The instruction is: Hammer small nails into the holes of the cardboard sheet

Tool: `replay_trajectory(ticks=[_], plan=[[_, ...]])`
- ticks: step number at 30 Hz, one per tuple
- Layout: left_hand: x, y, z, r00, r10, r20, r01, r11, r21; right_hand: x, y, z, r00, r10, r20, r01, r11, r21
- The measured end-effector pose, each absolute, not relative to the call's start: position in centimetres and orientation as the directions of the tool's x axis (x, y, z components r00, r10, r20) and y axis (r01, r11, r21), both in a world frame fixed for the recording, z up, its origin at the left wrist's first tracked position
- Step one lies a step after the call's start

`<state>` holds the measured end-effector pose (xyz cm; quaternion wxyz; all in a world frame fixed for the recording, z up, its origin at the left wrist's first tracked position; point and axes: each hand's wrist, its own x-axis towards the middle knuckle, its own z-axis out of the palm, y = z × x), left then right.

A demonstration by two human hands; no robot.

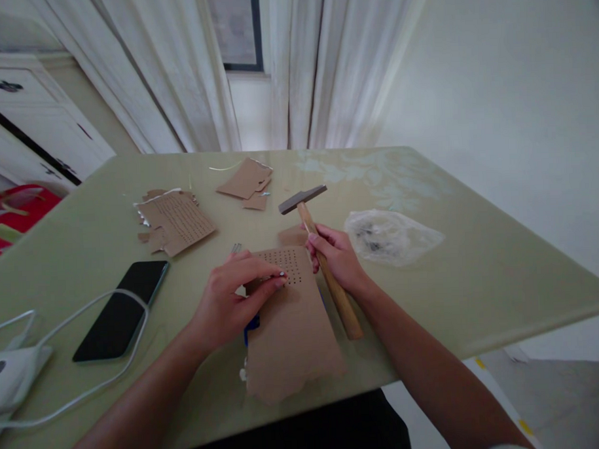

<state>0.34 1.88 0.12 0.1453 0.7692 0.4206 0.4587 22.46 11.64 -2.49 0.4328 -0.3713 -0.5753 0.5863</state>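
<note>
A brown cardboard sheet (293, 329) with rows of punched holes lies on the pale green table (478, 270) in front of me. My left hand (233, 299) rests on its upper left part, thumb and finger pinched on a small nail beside the holes. My right hand (337, 259) grips the wooden handle of a hammer (303, 201). Its metal head is raised just above the sheet's far edge. Something blue (251, 324) peeks out from under the sheet.
A black phone (123, 309) and white cable (88, 350) lie at left. Another perforated cardboard piece (179, 222) and torn scraps (246, 180) sit farther back. A clear plastic bag (391, 237) holding small dark items lies right. Curtains hang beyond the table.
</note>
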Motion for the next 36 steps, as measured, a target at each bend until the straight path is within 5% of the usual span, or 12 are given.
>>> replay_trajectory(ticks=[3,12,19,22,26,36], plan=[[0.5,2.2,-0.3,0.223,0.777,0.589,0.498,-0.61,0.617,24.2,10.5,0.0,-0.325,0.937,0.127,0.001,0.135,-0.991],[0.6,3.1,-1.2,0.202,0.797,0.568,0.46,-0.59,0.663,28.8,0.3,11.9,-0.529,0.848,-0.033,0.484,0.27,-0.833],[0.7,3.5,-1.6,0.219,0.781,0.584,0.456,-0.611,0.647,26.5,-2.0,13.6,-0.502,0.86,-0.097,0.675,0.319,-0.665],[0.7,3.6,-1.6,0.236,0.784,0.574,0.476,-0.608,0.635,26.2,-2.2,14.3,-0.489,0.87,-0.068,0.709,0.351,-0.611],[0.7,3.6,-1.5,0.243,0.793,0.558,0.479,-0.599,0.642,26.1,-2.5,14.6,-0.441,0.898,0.008,0.655,0.328,-0.681],[0.9,3.5,-1.2,0.244,0.797,0.553,0.472,-0.596,0.65,26.2,-2.3,12.9,-0.43,0.903,-0.017,0.656,0.299,-0.693]])
